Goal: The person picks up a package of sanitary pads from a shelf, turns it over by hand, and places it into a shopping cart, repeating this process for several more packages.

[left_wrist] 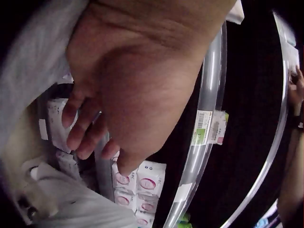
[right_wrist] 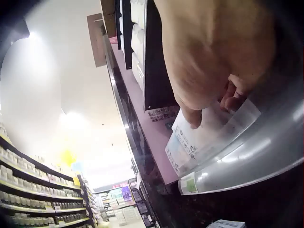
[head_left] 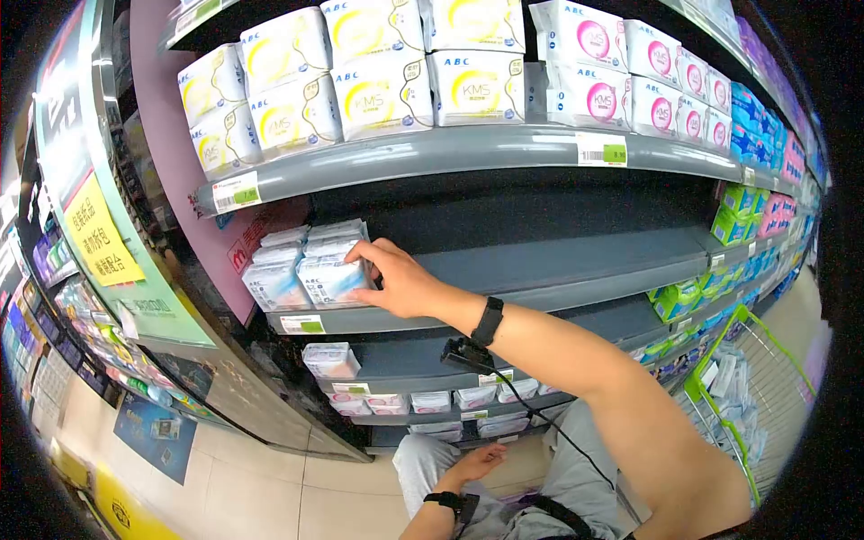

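Observation:
White-and-blue packs (head_left: 331, 272) stand in two side-by-side stacks at the left end of the middle shelf (head_left: 540, 279). My right hand (head_left: 402, 281) reaches in from the right, thumb and fingers on the right-hand front pack; the right wrist view shows this hand (right_wrist: 216, 61) with thumb and fingertips at the pack (right_wrist: 190, 142) by the shelf edge. My left hand (head_left: 477, 463) is low near the knee, holding nothing. In the left wrist view that hand (left_wrist: 135, 90) hangs with loosely bent fingers before the lower packs (left_wrist: 149, 179).
Yellow-marked packs (head_left: 382, 94) and pink-marked packs (head_left: 589, 90) fill the shelf above. Lower shelves hold more small packs (head_left: 330, 360). A green-edged cart (head_left: 740, 450) with packs in it stands at the right. The shelf's side panel (head_left: 216, 243) borders the left.

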Demonstrator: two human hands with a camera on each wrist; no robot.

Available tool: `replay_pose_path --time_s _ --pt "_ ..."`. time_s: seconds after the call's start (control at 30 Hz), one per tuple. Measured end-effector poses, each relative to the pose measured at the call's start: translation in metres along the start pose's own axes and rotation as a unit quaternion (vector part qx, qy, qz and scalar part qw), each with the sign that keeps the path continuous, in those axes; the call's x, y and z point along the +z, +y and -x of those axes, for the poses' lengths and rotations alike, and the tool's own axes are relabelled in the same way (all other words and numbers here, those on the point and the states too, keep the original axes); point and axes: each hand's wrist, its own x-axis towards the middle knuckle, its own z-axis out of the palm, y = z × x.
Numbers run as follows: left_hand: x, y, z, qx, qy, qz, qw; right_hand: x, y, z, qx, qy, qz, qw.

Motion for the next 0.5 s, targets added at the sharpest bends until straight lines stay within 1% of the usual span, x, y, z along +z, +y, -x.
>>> replay_pose_path --time_s 0.03,0.1,0.13,0.2,0.23,0.33,0.4,0.47,0.5 --pt "0.000 -0.002 0.000 0.004 0.000 0.005 1.000 0.000 -0.001 0.000 0.002 0.001 -0.011 1.000" --pt "0.001 -0.012 -0.004 -0.014 -0.006 0.020 1.000 -0.002 -0.003 0.001 0.008 0.010 -0.030 0.999" --pt "0.001 -0.013 -0.007 -0.023 -0.010 0.026 0.999 -0.005 -0.005 0.003 -0.004 0.020 -0.040 0.999" --pt "0.002 -0.017 -0.009 -0.011 -0.016 0.015 1.000 -0.009 -0.011 0.012 -0.029 0.041 -0.062 0.997" --pt "0.003 -0.018 -0.010 -0.005 -0.015 0.011 1.000 -0.011 -0.012 0.017 -0.055 0.063 -0.066 0.994" --pt "0.010 -0.040 -0.016 -0.005 0.003 0.028 1.000 -0.034 -0.027 0.049 -0.070 0.101 -0.112 0.986" --pt "0.007 -0.042 -0.013 -0.004 0.009 -0.007 1.000 -0.048 -0.030 0.092 -0.009 0.101 -0.123 0.987" --pt "0.004 -0.037 -0.009 -0.002 0.016 -0.037 0.999 -0.047 -0.017 0.154 0.036 0.125 -0.272 0.953" --pt "0.001 -0.026 -0.006 0.001 0.021 -0.049 0.999 -0.047 -0.012 0.194 0.120 0.098 -0.333 0.930"
